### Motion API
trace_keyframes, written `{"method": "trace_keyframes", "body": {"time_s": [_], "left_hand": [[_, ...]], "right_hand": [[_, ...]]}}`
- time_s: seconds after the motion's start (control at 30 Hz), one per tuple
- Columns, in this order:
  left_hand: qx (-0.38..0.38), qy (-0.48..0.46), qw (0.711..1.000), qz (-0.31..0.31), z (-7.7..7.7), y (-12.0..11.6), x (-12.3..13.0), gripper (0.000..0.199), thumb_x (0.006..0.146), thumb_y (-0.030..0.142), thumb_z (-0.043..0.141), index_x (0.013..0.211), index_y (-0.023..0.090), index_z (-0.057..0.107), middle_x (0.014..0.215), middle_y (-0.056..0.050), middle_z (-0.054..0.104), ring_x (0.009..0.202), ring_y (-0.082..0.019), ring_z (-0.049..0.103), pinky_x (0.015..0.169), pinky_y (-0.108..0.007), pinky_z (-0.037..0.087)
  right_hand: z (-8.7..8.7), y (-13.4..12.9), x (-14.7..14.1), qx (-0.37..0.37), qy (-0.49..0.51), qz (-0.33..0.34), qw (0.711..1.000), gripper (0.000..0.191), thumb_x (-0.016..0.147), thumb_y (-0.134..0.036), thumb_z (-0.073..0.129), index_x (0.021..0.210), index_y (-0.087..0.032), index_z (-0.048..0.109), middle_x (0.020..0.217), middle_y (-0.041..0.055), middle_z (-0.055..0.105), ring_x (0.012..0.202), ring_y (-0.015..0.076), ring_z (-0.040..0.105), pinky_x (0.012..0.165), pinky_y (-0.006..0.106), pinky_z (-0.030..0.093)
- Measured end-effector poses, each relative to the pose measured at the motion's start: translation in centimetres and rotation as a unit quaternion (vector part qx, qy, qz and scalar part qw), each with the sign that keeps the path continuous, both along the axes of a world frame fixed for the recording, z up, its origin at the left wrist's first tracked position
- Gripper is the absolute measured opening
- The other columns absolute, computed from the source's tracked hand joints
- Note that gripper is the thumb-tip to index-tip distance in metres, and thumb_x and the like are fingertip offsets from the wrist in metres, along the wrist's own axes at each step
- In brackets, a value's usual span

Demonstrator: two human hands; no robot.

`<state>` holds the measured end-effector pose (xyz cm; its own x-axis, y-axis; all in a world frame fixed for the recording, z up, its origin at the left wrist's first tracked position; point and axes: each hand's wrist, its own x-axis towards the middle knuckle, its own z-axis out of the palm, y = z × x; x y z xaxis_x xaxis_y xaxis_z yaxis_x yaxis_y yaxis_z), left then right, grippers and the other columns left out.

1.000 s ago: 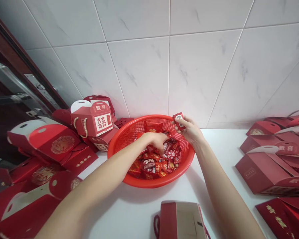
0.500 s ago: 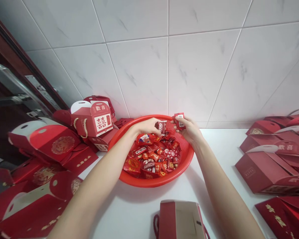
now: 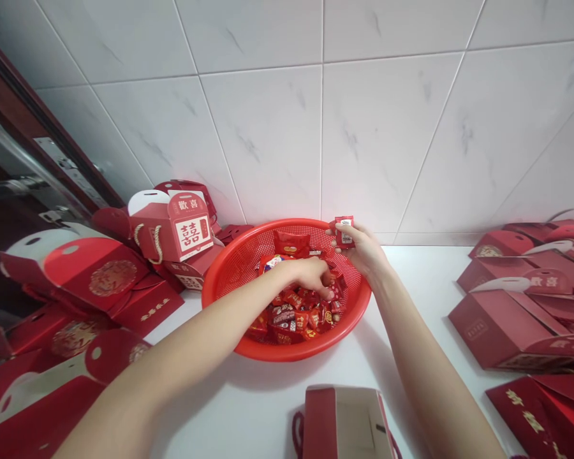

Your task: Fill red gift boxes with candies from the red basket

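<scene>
While the right hand pinches a red packet between thumb and fingers by the far right rim of the red basket, the left hand is inside the basket, fingers curled downward. Wrapped sweets lie beneath the left hand and on its near side; cannot tell whether it grips one. Packet is beyond the left hand and apart from it. Open box stands on the tabletop, nearer the wearer than the basket.

rope-handled box: "歡喜" on its flap, "囍" on its white label
</scene>
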<state>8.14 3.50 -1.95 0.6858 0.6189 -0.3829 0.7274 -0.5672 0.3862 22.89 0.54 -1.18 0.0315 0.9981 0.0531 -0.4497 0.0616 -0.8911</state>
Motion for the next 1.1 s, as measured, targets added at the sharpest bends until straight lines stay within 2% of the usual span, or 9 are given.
{"method": "trace_keyframes", "body": {"time_s": [0.17,0.3,0.37,0.47,0.53,0.63,0.73,0.9,1.1], "left_hand": [[-0.025,-0.018,1.000,-0.005,0.3,0.0,-0.1,0.018,0.066,0.033,0.078,0.062,0.020,0.066,0.062,0.002,0.066,0.061,-0.016,0.057,0.056,-0.026,0.038],[0.001,-0.130,0.989,0.067,1.8,1.5,-1.8,0.015,0.071,0.032,0.073,0.071,0.018,0.068,0.071,-0.001,0.071,0.069,-0.019,0.064,0.065,-0.028,0.045],[0.004,-0.230,0.965,0.128,2.1,2.4,-2.6,0.021,0.074,0.035,0.074,0.073,0.016,0.068,0.074,-0.003,0.073,0.072,-0.020,0.067,0.070,-0.030,0.049],[-0.012,-0.379,0.904,0.196,2.3,3.3,-3.4,0.028,0.074,0.041,0.077,0.076,0.014,0.069,0.080,-0.005,0.075,0.080,-0.021,0.070,0.080,-0.035,0.053],[-0.035,-0.440,0.873,0.205,2.4,3.6,-3.6,0.032,0.071,0.041,0.080,0.084,0.013,0.073,0.088,-0.007,0.077,0.087,-0.022,0.071,0.089,-0.038,0.053],[-0.061,-0.482,0.852,0.197,2.7,3.5,-3.6,0.040,0.068,0.039,0.083,0.096,0.012,0.076,0.100,-0.009,0.079,0.096,-0.023,0.071,0.096,-0.041,0.051],[-0.054,-0.481,0.852,0.201,2.9,3.3,-3.5,0.036,0.069,0.035,0.083,0.097,0.013,0.076,0.101,-0.009,0.079,0.097,-0.023,0.071,0.098,-0.043,0.050],[-0.032,-0.459,0.866,0.195,2.9,3.1,-3.3,0.027,0.073,0.031,0.079,0.093,0.013,0.075,0.097,-0.007,0.078,0.094,-0.021,0.070,0.098,-0.041,0.049],[-0.047,-0.456,0.874,0.161,2.9,2.5,-3.0,0.042,0.072,0.047,0.081,0.094,0.011,0.076,0.097,-0.010,0.078,0.096,-0.024,0.069,0.094,-0.042,0.051]], "right_hand": [[0.4,-0.1,-0.2,-0.024,0.011,-0.019,0.999,0.006,0.075,-0.014,0.068,0.075,-0.019,0.065,0.074,0.0033,0.073,0.055,0.0121,0.061,0.047,0.022,0.049],[0.4,0.1,-0.3,-0.029,0.025,-0.020,0.999,0.007,0.076,-0.011,0.065,0.076,-0.018,0.066,0.075,0.0040,0.075,0.060,0.0145,0.067,0.052,0.024,0.055],[0.3,0.3,-0.3,-0.025,0.030,-0.012,0.999,0.006,0.078,-0.012,0.066,0.078,-0.018,0.068,0.077,0.0046,0.076,0.065,0.0158,0.070,0.057,0.026,0.057],[0.1,0.6,-0.3,-0.018,0.038,-0.015,0.999,0.007,0.079,-0.012,0.070,0.078,-0.019,0.069,0.080,0.0051,0.077,0.080,0.0178,0.073,0.064,0.026,0.058],[-0.1,0.7,-0.2,-0.022,0.046,-0.021,0.998,0.009,0.079,-0.011,0.070,0.078,-0.020,0.069,0.080,0.0046,0.077,0.085,0.0182,0.073,0.067,0.026,0.059],[-0.2,0.7,0.0,-0.030,0.056,-0.011,0.998,0.009,0.080,-0.011,0.069,0.080,-0.020,0.069,0.082,0.0033,0.077,0.085,0.0191,0.073,0.072,0.033,0.062],[-0.1,0.5,0.1,-0.024,0.059,0.024,0.998,0.008,0.079,-0.012,0.070,0.082,-0.020,0.069,0.087,0.0040,0.078,0.087,0.0216,0.073,0.076,0.041,0.064],[0.2,0.2,0.1,-0.026,0.048,0.052,0.997,0.009,0.079,-0.014,0.072,0.085,-0.019,0.070,0.089,0.0058,0.078,0.087,0.0223,0.074,0.075,0.040,0.065],[0.2,0.0,-0.2,-0.026,0.035,0.057,0.997,0.013,0.076,-0.013,0.075,0.084,-0.019,0.068,0.083,0.0035,0.076,0.077,0.0211,0.073,0.063,0.037,0.066]]}}
